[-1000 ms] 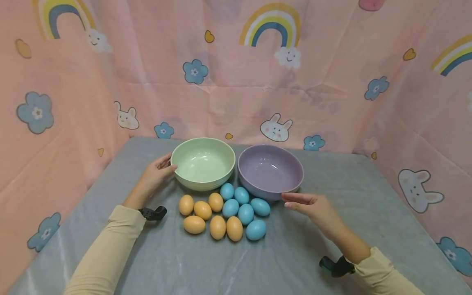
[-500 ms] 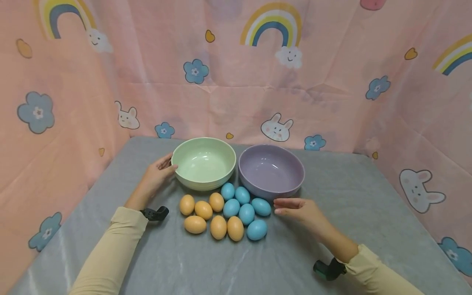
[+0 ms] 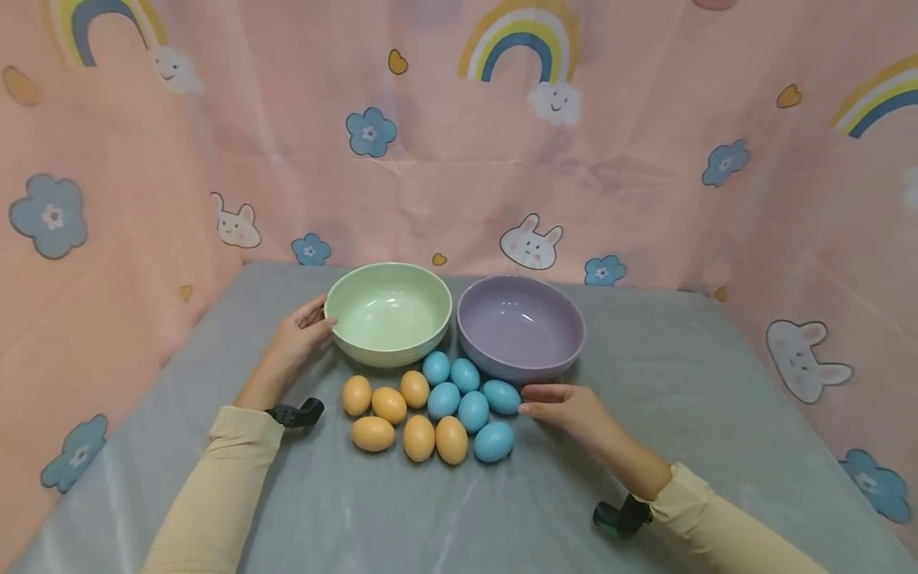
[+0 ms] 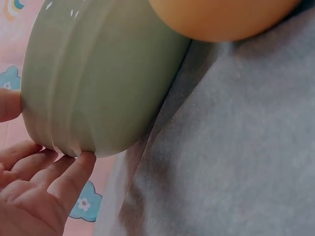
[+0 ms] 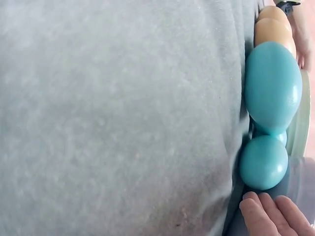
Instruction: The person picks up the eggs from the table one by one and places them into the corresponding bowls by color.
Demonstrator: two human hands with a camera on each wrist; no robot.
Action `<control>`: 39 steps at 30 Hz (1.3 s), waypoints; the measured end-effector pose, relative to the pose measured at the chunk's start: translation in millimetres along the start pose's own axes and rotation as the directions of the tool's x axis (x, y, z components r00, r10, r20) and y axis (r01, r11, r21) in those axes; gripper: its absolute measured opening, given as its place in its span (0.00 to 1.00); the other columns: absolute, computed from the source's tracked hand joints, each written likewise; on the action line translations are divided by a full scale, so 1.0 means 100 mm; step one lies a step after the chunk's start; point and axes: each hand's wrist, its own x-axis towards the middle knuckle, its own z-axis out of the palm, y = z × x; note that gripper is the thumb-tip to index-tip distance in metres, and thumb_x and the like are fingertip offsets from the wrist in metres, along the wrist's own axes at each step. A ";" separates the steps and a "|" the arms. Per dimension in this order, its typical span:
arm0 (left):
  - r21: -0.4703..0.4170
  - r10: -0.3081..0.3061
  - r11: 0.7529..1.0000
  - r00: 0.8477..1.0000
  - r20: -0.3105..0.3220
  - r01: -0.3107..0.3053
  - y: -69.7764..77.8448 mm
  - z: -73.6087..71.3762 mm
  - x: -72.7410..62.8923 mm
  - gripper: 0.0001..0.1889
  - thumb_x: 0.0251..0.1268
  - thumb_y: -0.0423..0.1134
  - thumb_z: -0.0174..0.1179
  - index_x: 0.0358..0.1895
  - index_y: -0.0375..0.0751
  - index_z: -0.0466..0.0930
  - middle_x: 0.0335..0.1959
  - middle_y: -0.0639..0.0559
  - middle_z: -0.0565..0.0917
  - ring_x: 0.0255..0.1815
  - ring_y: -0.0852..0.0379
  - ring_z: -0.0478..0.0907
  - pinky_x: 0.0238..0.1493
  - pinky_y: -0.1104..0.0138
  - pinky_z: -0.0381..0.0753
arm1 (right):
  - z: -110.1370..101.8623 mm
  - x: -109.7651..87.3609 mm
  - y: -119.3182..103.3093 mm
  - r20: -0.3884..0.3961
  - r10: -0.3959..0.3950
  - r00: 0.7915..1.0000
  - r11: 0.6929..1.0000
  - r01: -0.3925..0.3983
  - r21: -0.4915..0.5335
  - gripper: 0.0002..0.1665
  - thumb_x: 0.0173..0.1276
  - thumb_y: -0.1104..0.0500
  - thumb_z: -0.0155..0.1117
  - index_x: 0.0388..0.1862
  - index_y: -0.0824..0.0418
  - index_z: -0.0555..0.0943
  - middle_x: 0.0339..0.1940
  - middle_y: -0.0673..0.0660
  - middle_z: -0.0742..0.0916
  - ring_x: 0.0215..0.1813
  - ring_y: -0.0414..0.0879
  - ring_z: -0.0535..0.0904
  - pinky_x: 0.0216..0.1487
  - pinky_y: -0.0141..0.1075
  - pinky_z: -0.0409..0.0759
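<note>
My left hand [image 3: 292, 344] rests against the left side of the light green bowl [image 3: 390, 311]. In the left wrist view its fairly straight fingers [image 4: 75, 181] touch the outer wall, and its thumb is at the rim. To the right stands a purple bowl [image 3: 522, 323]. My right hand [image 3: 574, 410] is low over the cloth in front of it, thumb and fingers extended around nothing. Its fingertips are beside the nearest blue egg [image 3: 501, 396]; whether they touch cannot be told. Several blue eggs [image 3: 473, 411] and several orange eggs [image 3: 419, 438] lie grouped before the bowls, whose visible insides hold nothing.
Grey cloth [image 3: 667, 383] covers the table. A pink patterned curtain [image 3: 430, 191] hangs behind it and along both sides. Each wrist wears a black device, such as the camera mount [image 3: 297, 413] at the left.
The right hand has moved left from the purple bowl's lower edge to beside the nearest blue egg. My left hand stays at the green bowl. The head view has shifted slightly.
</note>
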 end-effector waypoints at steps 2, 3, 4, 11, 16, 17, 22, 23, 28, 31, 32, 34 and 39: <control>0.000 -0.014 1.000 1.000 -0.005 0.014 -0.01 -0.01 -0.03 0.36 0.76 0.40 0.54 0.80 0.43 0.49 0.82 0.46 0.51 0.83 0.49 0.48 0.78 0.56 0.63 | 0.03 0.01 0.00 0.004 0.005 1.000 1.000 -0.005 0.013 0.30 0.61 0.47 0.74 0.59 0.60 0.84 0.58 0.56 0.87 0.63 0.48 0.78 0.67 0.44 0.78; -0.003 -0.018 1.000 1.000 -0.007 0.018 -0.01 -0.01 -0.04 0.36 0.76 0.40 0.54 0.80 0.44 0.48 0.82 0.47 0.51 0.83 0.49 0.48 0.78 0.57 0.64 | 0.04 0.02 0.00 0.000 0.008 1.000 1.000 -0.008 0.015 0.30 0.61 0.48 0.75 0.59 0.61 0.84 0.57 0.56 0.88 0.62 0.47 0.79 0.65 0.43 0.78; -0.008 -0.021 1.000 1.000 -0.008 0.021 -0.02 -0.01 -0.04 0.36 0.76 0.40 0.54 0.80 0.44 0.48 0.82 0.47 0.51 0.83 0.49 0.48 0.78 0.57 0.64 | 0.05 0.02 0.00 -0.003 0.006 1.000 1.000 -0.006 0.014 0.30 0.61 0.48 0.75 0.59 0.61 0.84 0.57 0.56 0.88 0.61 0.46 0.79 0.64 0.41 0.79; -0.034 -0.022 0.999 0.999 -0.030 0.021 0.00 0.03 -0.07 0.35 0.75 0.40 0.54 0.80 0.44 0.49 0.81 0.47 0.52 0.82 0.50 0.50 0.77 0.61 0.66 | 0.10 0.04 0.03 -0.019 -0.003 1.000 1.000 0.003 0.027 0.31 0.61 0.50 0.75 0.60 0.63 0.82 0.59 0.58 0.87 0.63 0.49 0.78 0.67 0.44 0.78; -0.051 -0.015 0.999 1.000 -0.021 0.014 -0.02 0.05 -0.04 0.34 0.76 0.38 0.53 0.80 0.42 0.50 0.81 0.46 0.53 0.82 0.50 0.50 0.74 0.66 0.69 | 0.15 0.06 0.07 -0.033 0.004 0.999 0.999 -0.003 0.045 0.32 0.61 0.52 0.75 0.61 0.64 0.81 0.59 0.59 0.86 0.66 0.51 0.77 0.70 0.48 0.76; -0.052 -0.012 0.999 1.000 -0.020 0.011 -0.03 0.05 -0.03 0.34 0.76 0.38 0.53 0.80 0.42 0.50 0.81 0.46 0.54 0.82 0.49 0.50 0.74 0.67 0.69 | 0.16 0.06 0.07 -0.041 0.004 0.999 0.999 -0.002 0.040 0.32 0.60 0.52 0.75 0.61 0.64 0.81 0.59 0.59 0.86 0.66 0.51 0.77 0.70 0.48 0.77; -0.059 -0.007 0.998 1.000 -0.024 0.005 -0.04 0.05 -0.02 0.35 0.76 0.37 0.53 0.80 0.40 0.49 0.81 0.44 0.53 0.82 0.49 0.50 0.75 0.65 0.68 | 0.23 0.07 0.05 -0.072 0.007 0.997 0.999 -0.003 0.046 0.30 0.60 0.52 0.75 0.59 0.65 0.83 0.56 0.60 0.88 0.58 0.47 0.81 0.63 0.44 0.83; -0.059 -0.008 0.998 1.000 -0.024 0.007 -0.03 0.04 -0.03 0.35 0.76 0.38 0.53 0.80 0.40 0.49 0.81 0.45 0.52 0.82 0.49 0.50 0.76 0.64 0.67 | 0.25 0.08 0.04 -0.080 0.007 0.997 0.999 -0.003 0.046 0.30 0.60 0.52 0.75 0.58 0.65 0.83 0.56 0.60 0.88 0.57 0.46 0.81 0.61 0.43 0.83; -0.064 -0.015 0.998 1.000 -0.026 0.013 0.00 0.02 -0.04 0.34 0.76 0.38 0.52 0.80 0.42 0.49 0.81 0.45 0.52 0.82 0.49 0.49 0.77 0.60 0.65 | 0.32 0.09 0.02 -0.122 -0.011 0.992 0.998 0.019 0.063 0.30 0.60 0.53 0.76 0.58 0.67 0.83 0.56 0.61 0.87 0.55 0.44 0.82 0.57 0.38 0.85; -0.063 -0.018 0.998 0.999 -0.032 0.016 0.01 0.02 -0.05 0.34 0.76 0.39 0.53 0.80 0.43 0.49 0.81 0.46 0.52 0.82 0.50 0.50 0.77 0.60 0.65 | 0.35 0.10 0.02 -0.144 -0.020 0.989 0.997 0.031 0.074 0.30 0.60 0.53 0.76 0.57 0.68 0.83 0.56 0.62 0.87 0.55 0.44 0.82 0.56 0.38 0.86; -0.061 -0.018 0.998 0.999 -0.034 0.016 0.01 0.02 -0.05 0.34 0.76 0.39 0.53 0.80 0.44 0.49 0.81 0.46 0.52 0.82 0.50 0.50 0.77 0.60 0.65 | 0.36 0.10 0.02 -0.151 -0.017 0.988 0.996 0.030 0.082 0.30 0.60 0.53 0.76 0.57 0.68 0.83 0.55 0.62 0.88 0.54 0.44 0.83 0.56 0.38 0.86; -0.055 -0.020 0.998 0.999 -0.038 0.018 0.01 0.03 -0.05 0.35 0.76 0.39 0.53 0.80 0.44 0.50 0.81 0.46 0.52 0.82 0.50 0.50 0.78 0.59 0.65 | 0.38 0.11 0.03 -0.166 -0.010 0.986 0.996 0.024 0.087 0.30 0.59 0.53 0.76 0.56 0.68 0.83 0.54 0.61 0.88 0.52 0.43 0.83 0.55 0.37 0.86; -0.053 -0.028 0.998 0.999 -0.036 0.026 0.00 0.04 -0.05 0.34 0.76 0.39 0.53 0.80 0.44 0.49 0.81 0.46 0.52 0.82 0.49 0.49 0.78 0.59 0.64 | 0.40 0.12 0.04 -0.198 0.010 0.980 0.996 0.008 0.090 0.27 0.59 0.54 0.77 0.54 0.67 0.85 0.51 0.60 0.90 0.47 0.38 0.82 0.49 0.31 0.86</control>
